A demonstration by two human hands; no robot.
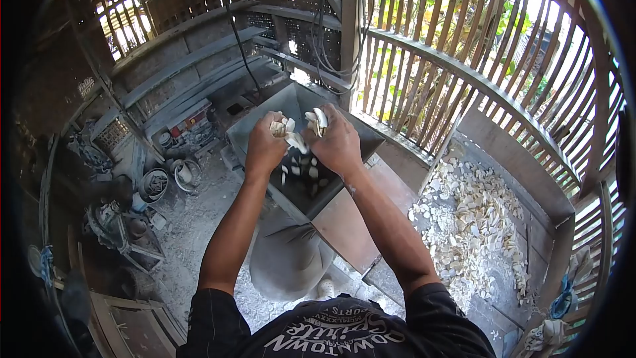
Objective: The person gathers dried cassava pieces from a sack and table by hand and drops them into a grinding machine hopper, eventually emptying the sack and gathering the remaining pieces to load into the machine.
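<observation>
My left hand [267,146] is over the left side of a grey, square funnel-shaped hopper [305,99], its fingers curled around pale dried chips that look like cassava [292,139]. On the other side, my right hand [336,146] grips more of these chips [320,118] between thumb and fingers. The two hands are close together, with chips showing in the gap between them. Lower in the hopper are several loose chips [313,172], some blurred as if falling. The hopper's bottom is dark and hard to make out.
A wide heap of similar chips [477,212] lies on the right. A flat board [364,219] adjoins the hopper, and a rounded grey sack-like shape [291,262] is below. Dusty buckets [154,185] stand at left. Slatted walls [424,59] enclose the space; cables [341,33] hang behind.
</observation>
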